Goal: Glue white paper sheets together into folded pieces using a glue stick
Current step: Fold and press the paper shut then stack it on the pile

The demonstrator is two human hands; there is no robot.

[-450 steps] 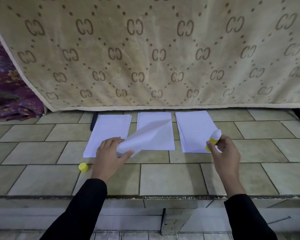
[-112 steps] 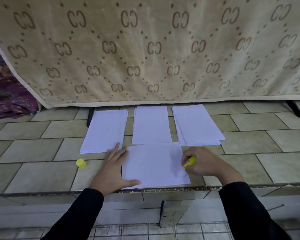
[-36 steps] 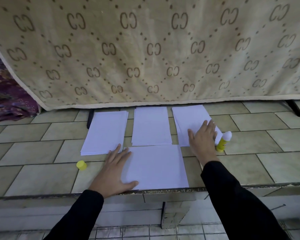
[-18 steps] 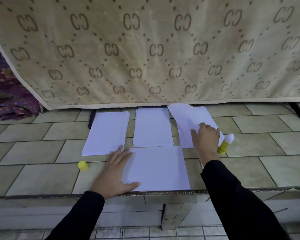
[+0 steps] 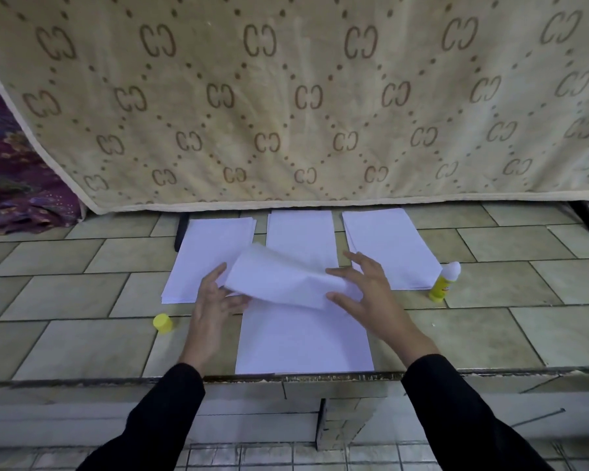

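Two hands on one curled white paper sheet (image 5: pixel 279 280): we are pinching its left end with our left hand (image 5: pixel 213 304) and its right end with our right hand (image 5: pixel 368 294), holding it just above a flat white paper sheet (image 5: pixel 303 341) at the near edge of the beige tiled surface (image 5: pixel 490 334). The uncapped yellow glue stick (image 5: pixel 443 282) is standing beside the rightmost white paper stack (image 5: pixel 388 246); the small yellow cap (image 5: pixel 163 323) is sitting left of our left hand.

The left grip (image 5: pixel 215 300) and right grip (image 5: pixel 368 294) pinch a bowed sheet (image 5: pixel 279 280) by its ends above a flat sheet (image 5: pixel 303 341) at the front edge of the counter (image 5: pixel 82 351); the uncapped glue stick (image 5: pixel 444 282) stands right, its cap (image 5: pixel 163 323) left.
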